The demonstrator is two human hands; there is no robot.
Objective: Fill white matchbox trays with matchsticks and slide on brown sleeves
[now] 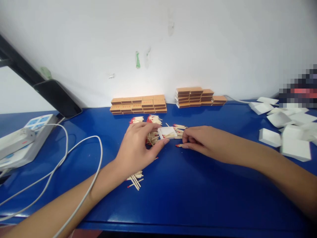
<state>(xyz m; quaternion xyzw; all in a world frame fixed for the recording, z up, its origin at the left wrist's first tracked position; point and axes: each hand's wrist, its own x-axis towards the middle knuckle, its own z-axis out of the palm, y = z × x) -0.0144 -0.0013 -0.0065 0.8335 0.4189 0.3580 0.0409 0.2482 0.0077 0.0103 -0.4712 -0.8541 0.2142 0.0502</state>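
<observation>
- Left hand (137,142) pinches a white tray (166,131) at frame centre, partly hiding a match pile (152,139).
- Right hand (201,139) pinches matches (179,145) just right of centre; number unclear.
- Right edge cuts off loose trays (296,149).

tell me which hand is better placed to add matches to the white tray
Probably the right hand: it pinches matches close to the white tray, while the left hand holds that tray.

two hands (135,142), two matchbox stacks (194,96)
</observation>
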